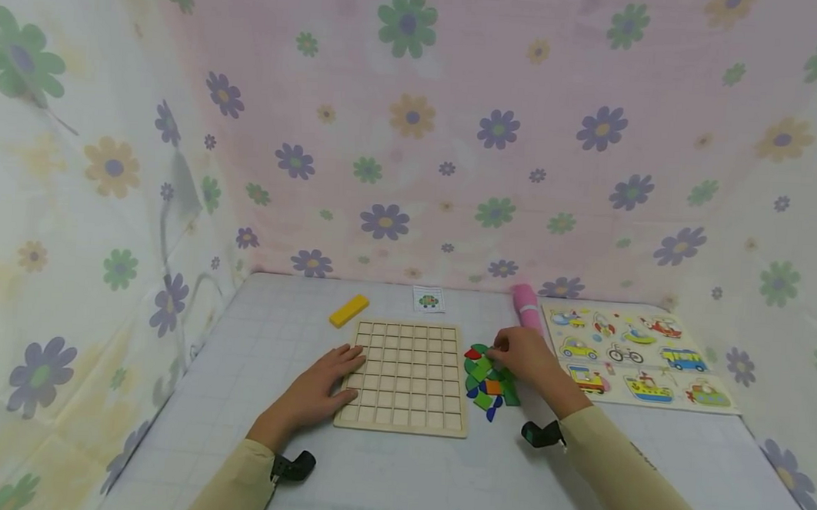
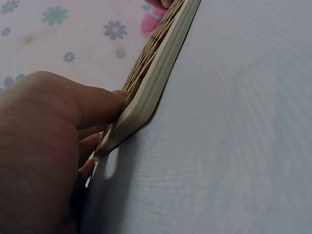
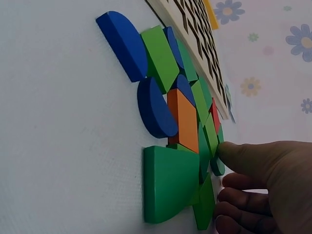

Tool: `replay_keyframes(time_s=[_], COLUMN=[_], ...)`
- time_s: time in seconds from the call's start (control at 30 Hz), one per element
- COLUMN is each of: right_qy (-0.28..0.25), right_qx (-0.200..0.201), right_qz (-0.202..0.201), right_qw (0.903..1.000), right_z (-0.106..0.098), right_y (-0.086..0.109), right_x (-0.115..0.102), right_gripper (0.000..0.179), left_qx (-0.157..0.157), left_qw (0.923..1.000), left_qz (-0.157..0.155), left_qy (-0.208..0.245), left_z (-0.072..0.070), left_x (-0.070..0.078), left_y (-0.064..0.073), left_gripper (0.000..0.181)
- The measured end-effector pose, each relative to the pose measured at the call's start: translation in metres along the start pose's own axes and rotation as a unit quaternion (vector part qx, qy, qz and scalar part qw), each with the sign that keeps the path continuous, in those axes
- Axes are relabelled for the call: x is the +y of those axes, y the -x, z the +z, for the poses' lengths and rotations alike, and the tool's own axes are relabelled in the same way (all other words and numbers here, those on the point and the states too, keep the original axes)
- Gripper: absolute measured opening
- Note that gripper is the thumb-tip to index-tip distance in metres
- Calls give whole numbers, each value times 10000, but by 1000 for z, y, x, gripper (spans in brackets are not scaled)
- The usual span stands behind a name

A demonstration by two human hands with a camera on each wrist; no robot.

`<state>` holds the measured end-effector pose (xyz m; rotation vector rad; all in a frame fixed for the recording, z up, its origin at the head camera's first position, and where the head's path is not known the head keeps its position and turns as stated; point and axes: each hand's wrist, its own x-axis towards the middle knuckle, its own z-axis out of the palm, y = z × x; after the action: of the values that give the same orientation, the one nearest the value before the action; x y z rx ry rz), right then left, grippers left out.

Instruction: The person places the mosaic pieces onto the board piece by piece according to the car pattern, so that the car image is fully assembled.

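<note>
Sleeves and wrist units: beige sleeves (image 1: 636, 471) cut off by the lower frame edge; a black wrist unit (image 1: 293, 467) at the left cuff, another (image 1: 542, 434) at the right.
Left hand: left hand (image 1: 318, 385) rests over the left edge of the pale wooden grid board (image 1: 405, 383); fingers extended and spread, not curled round it. In the left wrist view the fingers beyond the thumb are largely hidden.
Grid board: flat on the white surface (image 1: 162, 458), between the hands. Outline nearly square, so no clear long axis; side edges run away from the person. Left edge partly covered.
Right hand: right hand (image 1: 528, 361) at the far right of the block pile, fingers bent, thumb touching a dark green block (image 3: 218, 166); cannot tell whether they grip it.
Block pile: just right of the grid board, overlapping; several outlines hidden. Orange rectangular block (image 3: 185, 119), large green quarter-round block (image 3: 170, 185), red block (image 3: 215, 114) partly covered. Nearest blue half-round block (image 1: 493, 410): long axis away from the person, leaning right.
Yellow oblong block (image 1: 348, 311): far left, long axis slanting from near left to far right.
Pink roll (image 1: 527, 307): points away, near end hidden by the right hand.
Vehicle picture board (image 1: 642, 360): far right, partly behind the right wrist.
White card (image 1: 429, 300): beyond the grid board; print too small to read.
Backdrop: flowered cloth (image 1: 449, 134).
</note>
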<state>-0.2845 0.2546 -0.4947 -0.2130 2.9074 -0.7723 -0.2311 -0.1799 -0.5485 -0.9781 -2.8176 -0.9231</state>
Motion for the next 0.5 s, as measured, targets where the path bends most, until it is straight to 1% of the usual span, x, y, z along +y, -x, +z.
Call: replay_keyframes(time_s=[0.2,0.5], right_qy=[85,225], right_qx=[-61,40], right_qz=[14,36], right_qw=[9999,9997], right_z=[0,5], right_y=[-2,-7], right_x=[1,4], right_gripper=[21,33], left_qx=[-24,-27], left_qw=[10000,10000], left_qz=[7,-4], left_qy=[27,-33], left_z=[1,1], left_x=[-1,-3], left_y=[0,0], left_gripper=[63,64])
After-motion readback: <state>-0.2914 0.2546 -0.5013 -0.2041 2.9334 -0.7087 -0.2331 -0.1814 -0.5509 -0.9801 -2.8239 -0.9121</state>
